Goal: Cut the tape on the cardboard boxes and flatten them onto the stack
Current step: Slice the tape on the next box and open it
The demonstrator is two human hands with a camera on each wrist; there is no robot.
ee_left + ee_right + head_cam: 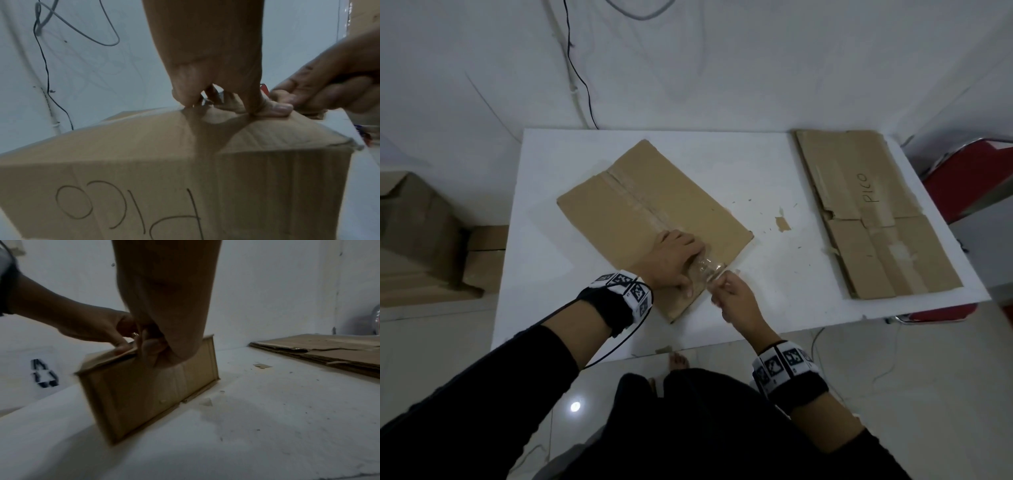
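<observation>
Overhead, white table (774,178) against white wall (722,68); left hand (671,260) flat on box (640,192), right hand (729,291) pinching tape (707,270).

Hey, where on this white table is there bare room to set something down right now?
Free patches: the far strip of the table behind the box, and the near right corner below the flattened stack. The gap between box and stack holds cardboard scraps. Both hands crowd the box's near end.

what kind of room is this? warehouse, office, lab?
Probably a plain indoor workroom or makeshift packing area, not clearly a warehouse. A white table against bare white walls, a stack of flattened cardboard on it, more cardboard boxes on the tiled floor, loose cables hanging.
</observation>
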